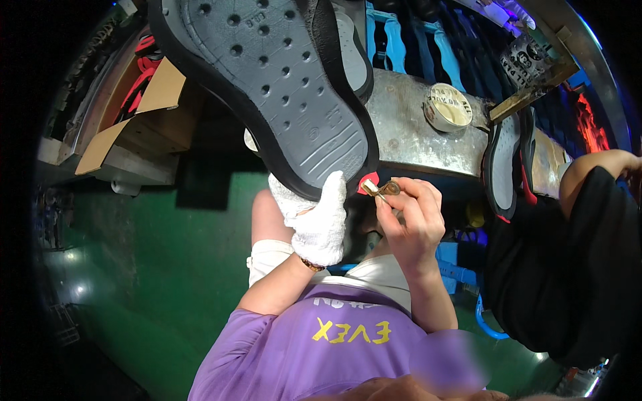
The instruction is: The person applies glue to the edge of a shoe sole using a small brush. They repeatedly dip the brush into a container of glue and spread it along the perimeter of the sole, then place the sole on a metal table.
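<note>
My left hand, in a white knitted glove, grips the narrow end of a large shoe. Its grey, dimpled underside faces up, bordered by a black upper edge. A small red tab sticks out from that end. Bare and pinched closed, my right hand holds a small brush with a whitish tip, close against the red tab. I cannot tell whether the tip touches it. The glove hides part of the shoe's end.
A tub with pale cream contents stands on the worn metal bench. Another shoe hangs over its edge by a person in black. An open cardboard box is at left. Blue shoe-shaped racks lie beyond.
</note>
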{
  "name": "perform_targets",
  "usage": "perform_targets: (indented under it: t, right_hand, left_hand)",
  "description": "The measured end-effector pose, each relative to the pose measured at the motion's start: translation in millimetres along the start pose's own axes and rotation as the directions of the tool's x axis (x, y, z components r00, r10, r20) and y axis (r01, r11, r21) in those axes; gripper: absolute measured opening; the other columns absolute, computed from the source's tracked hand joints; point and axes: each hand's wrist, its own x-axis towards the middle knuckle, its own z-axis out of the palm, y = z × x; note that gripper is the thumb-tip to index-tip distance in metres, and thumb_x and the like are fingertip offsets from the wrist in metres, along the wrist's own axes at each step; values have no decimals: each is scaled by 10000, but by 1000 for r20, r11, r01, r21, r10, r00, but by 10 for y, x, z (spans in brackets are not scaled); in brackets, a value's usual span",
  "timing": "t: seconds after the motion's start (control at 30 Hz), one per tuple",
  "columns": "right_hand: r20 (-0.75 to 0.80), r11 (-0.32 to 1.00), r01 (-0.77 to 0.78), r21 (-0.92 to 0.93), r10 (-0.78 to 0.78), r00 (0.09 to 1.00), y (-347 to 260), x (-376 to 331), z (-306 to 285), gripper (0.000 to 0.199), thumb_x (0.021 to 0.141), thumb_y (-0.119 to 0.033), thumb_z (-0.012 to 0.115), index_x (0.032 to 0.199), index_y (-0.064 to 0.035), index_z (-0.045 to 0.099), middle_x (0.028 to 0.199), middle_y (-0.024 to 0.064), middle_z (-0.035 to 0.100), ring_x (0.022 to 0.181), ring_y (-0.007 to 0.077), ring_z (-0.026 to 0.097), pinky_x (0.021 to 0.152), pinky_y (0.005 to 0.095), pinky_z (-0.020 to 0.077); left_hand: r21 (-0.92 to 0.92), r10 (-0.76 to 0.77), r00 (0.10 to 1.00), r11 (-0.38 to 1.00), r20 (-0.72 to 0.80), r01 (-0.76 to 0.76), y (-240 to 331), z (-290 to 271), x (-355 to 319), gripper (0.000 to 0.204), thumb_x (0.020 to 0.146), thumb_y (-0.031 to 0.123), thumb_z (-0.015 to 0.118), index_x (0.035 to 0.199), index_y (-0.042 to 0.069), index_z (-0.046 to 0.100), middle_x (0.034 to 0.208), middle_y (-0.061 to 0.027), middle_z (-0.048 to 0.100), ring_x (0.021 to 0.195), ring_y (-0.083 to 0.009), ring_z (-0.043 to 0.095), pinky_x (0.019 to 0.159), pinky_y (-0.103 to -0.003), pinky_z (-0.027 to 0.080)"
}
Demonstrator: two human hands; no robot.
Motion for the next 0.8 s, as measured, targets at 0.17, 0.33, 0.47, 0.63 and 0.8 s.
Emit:
perform_targets:
  t: [0.17,0.33,0.47,0.63,0.8]
  right_hand:
    - [36,996,18,-87,-15,999,-43,10,-8,131,721,-99,806,785,-53,702,869,40,659,923,227,661,852,442,519]
    - [64,970,112,-216,-100,993,9,38,-31,157,679,-70,805,761,-69,672,963,96,689,890,289,638,815,376,511]
    - [31,980,22,-200,-16,999,43,0,-16,133,697,-69,802,757,-68,683,975,93,690,894,277,635,783,362,524]
    - [18,981,-29,-194,33,999,71,-17,-4,131,701,-84,800,789,-66,704,922,64,673,910,255,644,822,393,508]
    - [-49,978,-195,-68,192,980,112,-105,33,147,685,-84,810,789,-77,707,937,61,679,894,258,642,805,347,515]
  left_hand:
    - [-20,-154,986,988,-64,153,87,54,-60,703,846,-86,729,1436,48,370,1295,-111,572,1129,-180,592,957,-308,504]
    - [2,-130,991,991,-36,130,75,48,-73,706,849,-98,722,1440,49,366,1284,-108,581,1113,-176,602,946,-301,514]
    - [78,-60,998,995,1,59,30,15,-40,707,850,-105,716,1442,48,361,1279,-106,583,1102,-173,607,937,-292,519]
    - [-11,-110,993,994,52,111,11,22,-29,700,846,-101,722,1437,45,375,1277,-106,584,1106,-173,605,939,-296,517]
    - [-99,-145,984,983,104,156,-12,27,-39,692,842,-96,730,1431,42,393,1275,-106,585,1110,-174,602,942,-302,514]
